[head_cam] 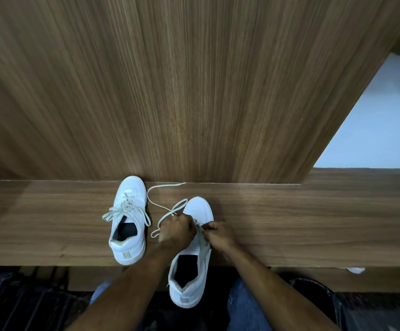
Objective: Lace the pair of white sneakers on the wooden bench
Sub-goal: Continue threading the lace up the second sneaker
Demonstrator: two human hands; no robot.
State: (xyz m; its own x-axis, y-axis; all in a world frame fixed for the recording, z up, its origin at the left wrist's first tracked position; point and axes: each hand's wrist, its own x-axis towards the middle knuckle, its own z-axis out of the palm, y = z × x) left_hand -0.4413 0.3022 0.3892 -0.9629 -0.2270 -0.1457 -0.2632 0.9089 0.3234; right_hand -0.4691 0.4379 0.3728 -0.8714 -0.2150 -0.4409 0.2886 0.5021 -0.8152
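While both hands (pixel 177 229) grip its lace (pixel 164 207), the white sneaker (pixel 194 249) overhangs the bench (pixel 289 218).

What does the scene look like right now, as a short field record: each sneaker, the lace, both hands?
left sneaker: on the wooden bench, toe at the back panel, laced, lace ends loose
right sneaker: heel overhangs the bench's front edge, lacing in progress
loose lace: trails from the right sneaker across the bench between the shoes
left hand: curled, gripping the lace over the eyelets
right hand: pinching the lace at the shoe's right side
task state: one shoe laced, the other unfinished
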